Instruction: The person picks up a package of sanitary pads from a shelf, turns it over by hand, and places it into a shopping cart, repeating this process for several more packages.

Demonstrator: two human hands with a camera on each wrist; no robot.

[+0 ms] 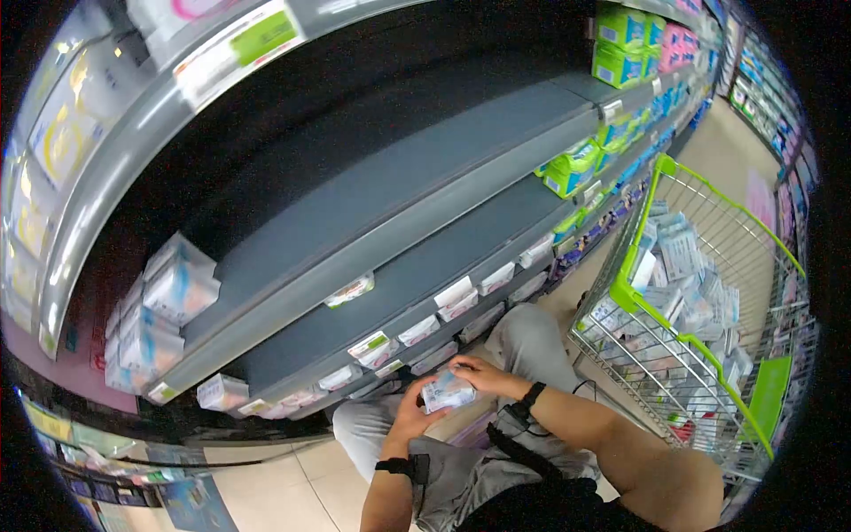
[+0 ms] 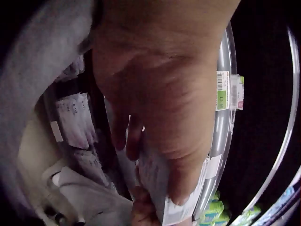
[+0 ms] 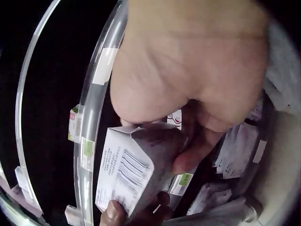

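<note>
Both hands hold a small white box with pale blue and pink printing (image 1: pixel 449 391) over the person's lap. My left hand (image 1: pixel 409 415) grips it from the left, thumb and fingers around it. From the other side my right hand (image 1: pixel 483 376) has its fingers curled against the box's upper right end. Seen from the right wrist, a barcode and lines of small print show on the box (image 3: pixel 124 169), with the left thumb (image 3: pixel 113 214) at its lower edge. The left wrist view shows the left hand (image 2: pixel 160 108) covering much of the box (image 2: pixel 181 213).
A dark grey shelf (image 1: pixel 399 204) runs along the front, with similar boxes (image 1: pixel 164 310) stacked at its left end. Green packs (image 1: pixel 572 168) stand farther right. A wire shopping cart with a green rim (image 1: pixel 625 297), piled with white-and-blue packs (image 1: pixel 678 253), is at the right.
</note>
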